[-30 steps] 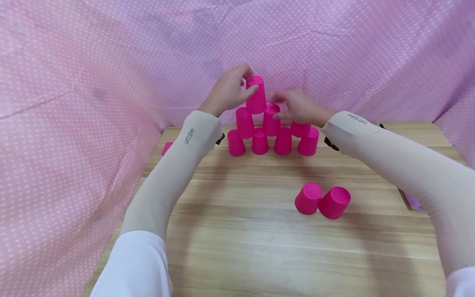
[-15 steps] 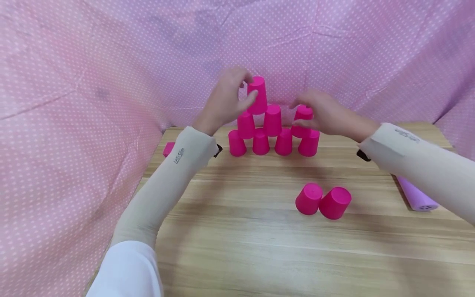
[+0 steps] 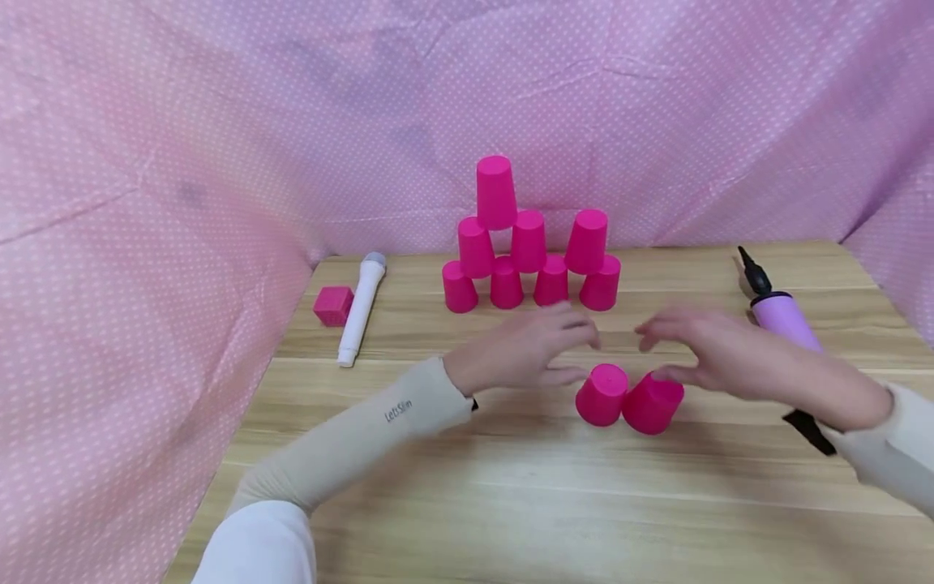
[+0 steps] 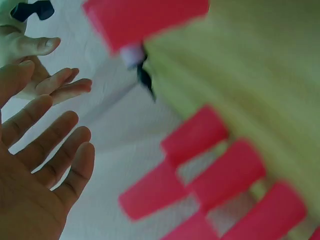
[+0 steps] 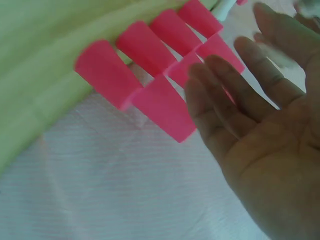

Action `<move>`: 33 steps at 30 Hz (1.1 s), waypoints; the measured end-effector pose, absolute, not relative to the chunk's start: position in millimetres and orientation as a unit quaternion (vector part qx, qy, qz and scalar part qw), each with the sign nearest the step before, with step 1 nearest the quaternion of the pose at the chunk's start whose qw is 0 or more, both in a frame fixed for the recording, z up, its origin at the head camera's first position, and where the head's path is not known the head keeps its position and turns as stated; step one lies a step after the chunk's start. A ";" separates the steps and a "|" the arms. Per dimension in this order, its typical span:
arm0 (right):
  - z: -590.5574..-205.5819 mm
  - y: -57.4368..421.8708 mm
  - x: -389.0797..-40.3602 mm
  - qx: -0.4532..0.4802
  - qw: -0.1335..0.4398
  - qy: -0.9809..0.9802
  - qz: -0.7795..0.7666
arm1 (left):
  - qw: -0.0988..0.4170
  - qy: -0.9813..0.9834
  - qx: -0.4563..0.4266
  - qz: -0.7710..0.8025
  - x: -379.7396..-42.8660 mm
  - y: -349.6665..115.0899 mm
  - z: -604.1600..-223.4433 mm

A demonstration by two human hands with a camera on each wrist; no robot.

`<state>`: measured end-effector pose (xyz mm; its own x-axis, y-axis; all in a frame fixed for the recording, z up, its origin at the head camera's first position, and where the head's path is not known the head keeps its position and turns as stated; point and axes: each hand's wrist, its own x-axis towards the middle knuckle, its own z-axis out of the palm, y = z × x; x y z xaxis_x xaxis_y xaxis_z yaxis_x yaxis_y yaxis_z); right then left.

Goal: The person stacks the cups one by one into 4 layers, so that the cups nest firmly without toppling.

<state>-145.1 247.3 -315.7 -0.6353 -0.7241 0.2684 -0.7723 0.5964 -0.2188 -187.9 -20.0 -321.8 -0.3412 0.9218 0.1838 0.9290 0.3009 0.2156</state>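
Observation:
Two upside-down pink cups stand side by side on the table's near half: a left cup (image 3: 601,397) and a right cup (image 3: 652,410). Above and left of the left cup is my left hand (image 3: 529,349), its fingers loosely bent with nothing in them. My right hand (image 3: 718,353) hovers by the right cup, its thumb overlapping that cup's top; whether it touches cannot be told. Farther back stands a stack of pink cups: several in the bottom row, three in the middle row with a middle-row right cup (image 3: 587,242), and a single top cup (image 3: 496,193) at the left.
A white toy microphone (image 3: 361,312) leans against or lies beside a pink cube (image 3: 333,306) at the back left. On the right lies a purple hand pump (image 3: 786,318) with a black nozzle. A pink dotted cloth (image 3: 409,105) hangs behind the wooden table (image 3: 452,503).
Both hands have left the stack and come down toward the two near cups. The left hand has let go of the top cup, which stays on the middle row.

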 end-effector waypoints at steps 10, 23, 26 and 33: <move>-361.9 262.7 -110.0 0.360 0.078 -0.903 0.223 | -0.045 -0.828 -0.550 -0.102 -166.8 -3.4 -362.2; -375.4 263.9 -103.5 0.323 0.108 -0.896 0.283 | -0.023 -0.838 -0.511 -0.190 -159.0 2.5 -374.9; -375.1 263.9 -102.8 0.311 0.105 -0.901 0.283 | -0.030 -0.842 -0.501 -0.198 -158.7 3.4 -375.8; -375.8 264.2 -102.7 0.297 0.104 -0.906 0.283 | -0.044 -0.848 -0.488 -0.204 -158.3 3.2 -377.6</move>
